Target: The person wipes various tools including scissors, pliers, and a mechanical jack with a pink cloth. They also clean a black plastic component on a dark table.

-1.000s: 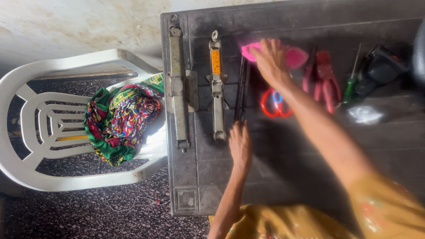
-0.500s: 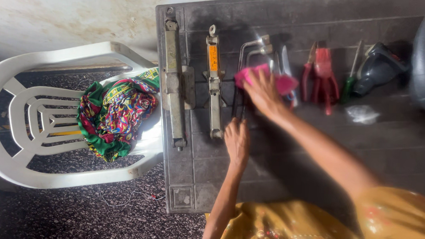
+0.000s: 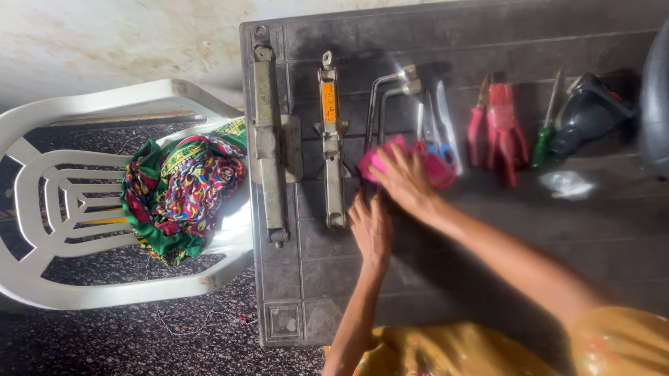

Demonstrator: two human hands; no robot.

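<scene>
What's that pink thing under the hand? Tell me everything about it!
The pink cloth looks soft, bright pink and crumpled. It lies on the dark table, over the lower ends of the bent metal rods and the scissors. The right hand presses flat on its middle, so only the two ends poke out, one on each side of the hand. The left hand rests just below it. How big the cloth is cannot be told.

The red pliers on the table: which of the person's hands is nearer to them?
Right. The right hand lies on a pink cloth a short way left of the red pliers; the left hand rests flat on the table, lower and farther left.
</scene>
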